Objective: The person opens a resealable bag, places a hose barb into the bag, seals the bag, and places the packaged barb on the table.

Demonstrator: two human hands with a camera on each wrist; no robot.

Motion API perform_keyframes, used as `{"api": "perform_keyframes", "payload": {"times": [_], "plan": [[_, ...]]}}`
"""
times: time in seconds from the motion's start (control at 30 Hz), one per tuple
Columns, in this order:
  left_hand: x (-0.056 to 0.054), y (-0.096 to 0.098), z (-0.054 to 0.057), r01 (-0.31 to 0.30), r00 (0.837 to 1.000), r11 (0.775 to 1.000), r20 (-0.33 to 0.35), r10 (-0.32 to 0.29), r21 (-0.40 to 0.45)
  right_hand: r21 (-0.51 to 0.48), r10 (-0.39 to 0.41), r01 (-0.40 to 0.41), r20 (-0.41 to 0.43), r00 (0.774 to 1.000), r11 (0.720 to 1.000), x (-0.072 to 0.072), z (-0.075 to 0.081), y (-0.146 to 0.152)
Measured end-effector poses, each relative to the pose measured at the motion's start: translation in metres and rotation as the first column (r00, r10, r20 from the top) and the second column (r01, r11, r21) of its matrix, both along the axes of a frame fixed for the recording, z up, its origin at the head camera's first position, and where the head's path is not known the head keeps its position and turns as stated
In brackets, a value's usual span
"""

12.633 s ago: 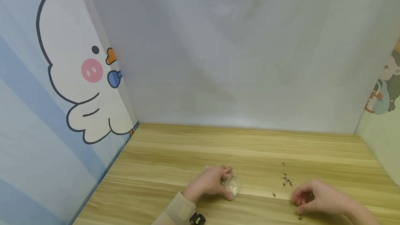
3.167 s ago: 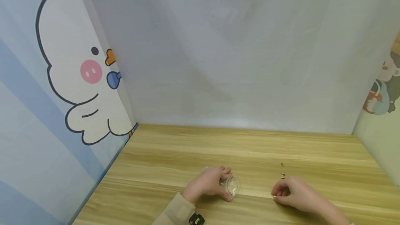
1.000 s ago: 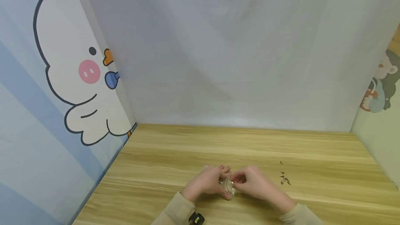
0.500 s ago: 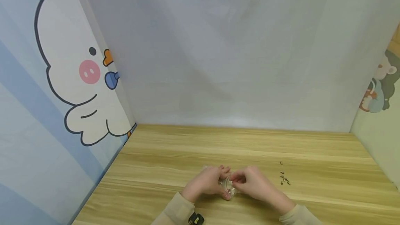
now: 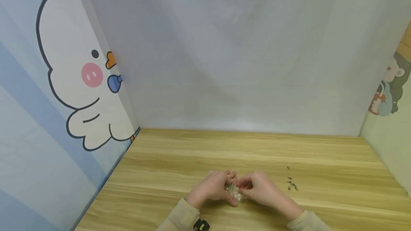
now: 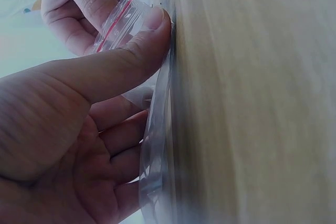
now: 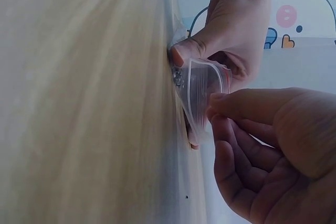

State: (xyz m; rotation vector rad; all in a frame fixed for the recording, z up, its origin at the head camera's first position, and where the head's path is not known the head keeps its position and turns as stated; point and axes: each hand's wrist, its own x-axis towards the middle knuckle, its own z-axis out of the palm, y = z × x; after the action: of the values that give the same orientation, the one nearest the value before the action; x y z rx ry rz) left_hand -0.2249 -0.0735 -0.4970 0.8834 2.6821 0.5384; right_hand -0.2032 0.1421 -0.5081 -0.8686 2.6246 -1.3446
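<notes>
A clear zip-lock bag with a red line along its mouth lies on the table, its mouth spread toward the right. My left hand grips the bag, thumb on the near side and fingers on the far side. In the right wrist view, small shiny metal pieces show inside the bag close to the left thumb. My right hand is at the mouth, thumb and index finger pinching the rim of the bag. Its other fingers are curled below.
Several small metal pieces resembling screws lie in a loose group on the wood-grain table, to the right of my right hand. A grey-white curtain closes off the back, and a cartoon-printed panel stands at the left.
The right hand has gone left from the scattered pieces to the bag's mouth. A shiny piece seen at its fingertips earlier no longer shows there. Two outlying pieces are gone from the table; the left hand stays put.
</notes>
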Motion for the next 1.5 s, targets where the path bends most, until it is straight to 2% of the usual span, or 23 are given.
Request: {"api": "perform_keyframes", "payload": {"times": [0.37,0.73,1.0,1.33,1.5], "plan": [[-0.001,0.0,-0.003,0.0,1.0,1.0,-0.009,0.0,-0.014,-0.007,0.01,-0.01,-0.003,1.0,1.0,-0.001,-0.003,0.002],[0.0,0.001,-0.001,-0.005,1.0,1.0,0.003,0.005,-0.003,0.005,0.005,-0.005,0.002,1.0,1.0,-0.002,-0.004,0.003],[-0.001,0.001,-0.002,0.0,1.0,1.0,-0.007,0.0,-0.009,-0.009,0.003,-0.003,0.033,0.999,1.0,-0.002,-0.003,0.008],[-0.003,0.002,-0.004,0.004,1.0,1.0,-0.024,-0.005,-0.027,0.006,-0.058,0.058,0.076,0.995,0.998,0.003,0.002,0.035],[-0.003,0.001,-0.004,0.005,1.0,1.0,-0.023,-0.006,-0.017,0.006,-0.096,0.096,0.055,0.994,0.995,0.005,-0.003,0.059]]}}
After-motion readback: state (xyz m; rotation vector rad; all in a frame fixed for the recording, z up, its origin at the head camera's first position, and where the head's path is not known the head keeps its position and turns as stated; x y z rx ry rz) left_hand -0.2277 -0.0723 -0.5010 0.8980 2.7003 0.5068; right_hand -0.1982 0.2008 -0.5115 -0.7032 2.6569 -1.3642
